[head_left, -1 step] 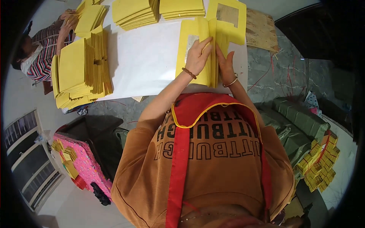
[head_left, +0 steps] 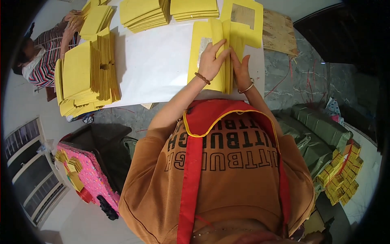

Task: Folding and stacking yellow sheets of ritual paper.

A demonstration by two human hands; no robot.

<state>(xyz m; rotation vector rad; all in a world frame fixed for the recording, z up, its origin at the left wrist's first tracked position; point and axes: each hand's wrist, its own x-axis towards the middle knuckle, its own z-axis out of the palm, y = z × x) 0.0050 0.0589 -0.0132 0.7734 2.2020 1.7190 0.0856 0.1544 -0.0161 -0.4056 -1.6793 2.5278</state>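
In front of me on the white table, yellow paper sheets or envelopes (head_left: 218, 32) stand partly raised in a folded bundle. My left hand (head_left: 211, 61) lies over the bundle's left face, fingers stretched out and apart. Against its right side rests my right hand (head_left: 241, 72), fingers straight and thumb raised. The fingertips of both hands come close together at the upright folds. Under the left hand, a yellow sheet with a greyish patch (head_left: 204, 49) lies flat. Behind the bundle is a yellow piece with a brownish rectangle (head_left: 243, 16).
Stacks of yellow envelopes line the left side (head_left: 77, 71) and far edge (head_left: 144, 14) of the white table (head_left: 152, 69). A person in striped sleeves (head_left: 48, 49) handles yellow paper at far left. Green wrapped bundles (head_left: 321, 126) and tied yellow packs (head_left: 341, 173) stand at right.
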